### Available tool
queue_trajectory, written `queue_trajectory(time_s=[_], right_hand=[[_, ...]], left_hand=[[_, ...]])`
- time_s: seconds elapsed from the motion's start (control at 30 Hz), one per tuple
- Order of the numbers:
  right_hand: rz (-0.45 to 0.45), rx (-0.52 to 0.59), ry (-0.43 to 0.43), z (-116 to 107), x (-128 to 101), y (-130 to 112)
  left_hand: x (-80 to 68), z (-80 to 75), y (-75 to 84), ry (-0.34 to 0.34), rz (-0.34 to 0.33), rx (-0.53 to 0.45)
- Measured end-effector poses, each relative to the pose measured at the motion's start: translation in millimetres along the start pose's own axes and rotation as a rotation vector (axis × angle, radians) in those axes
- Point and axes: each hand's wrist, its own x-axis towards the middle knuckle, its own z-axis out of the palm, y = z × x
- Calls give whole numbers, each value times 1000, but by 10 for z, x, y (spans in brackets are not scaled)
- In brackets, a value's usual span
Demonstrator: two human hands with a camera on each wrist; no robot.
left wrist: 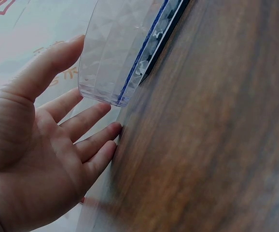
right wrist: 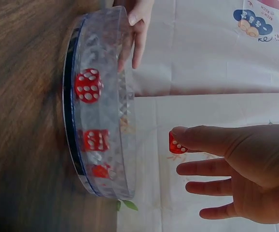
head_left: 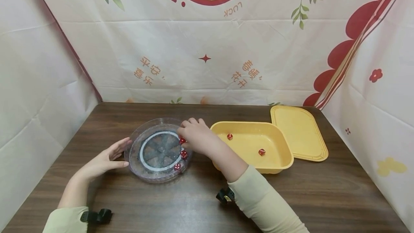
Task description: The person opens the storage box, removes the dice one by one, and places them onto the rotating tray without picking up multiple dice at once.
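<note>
The right hand (head_left: 197, 136), at the far right rim of the round clear tray (head_left: 160, 154), pinches a red die (right wrist: 176, 146) between thumb and a finger, the other fingers extended. Whether that die is over the tray or just outside its rim, I cannot tell. The left hand (head_left: 105, 159) holds nothing: its fingers spread loosely at the tray's left wall, seemingly touching it.

Three more red dice (right wrist: 89, 85) lie inside the tray along its right side; two others (head_left: 261, 152) lie well apart in the yellow tub (head_left: 252, 168) to the right, its yellow lid (head_left: 299, 132) beyond at the far right.

The die looks like hard, glossy plastic: light, rigid, hard to damage, but small and probably slippery. A light fingertip pinch on two opposite flat faces should suit it best; its rounded corners could roll out of the grip. The tray looks stiff and perhaps brittle, likely to slide on the smooth table (head_left: 145, 211) if nudged, so its upright wall is the place to steady it.
</note>
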Motion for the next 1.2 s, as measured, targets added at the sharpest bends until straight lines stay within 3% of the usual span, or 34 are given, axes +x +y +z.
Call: queue_trajectory(time_s=[0.77,1.2], right_hand=[[-34,-15,-9,302,189,-208],[-38,-44,-6,340,197,-263]], left_hand=[[-9,3,10,-1,11,1],[-5,7,11,-1,0,4]])
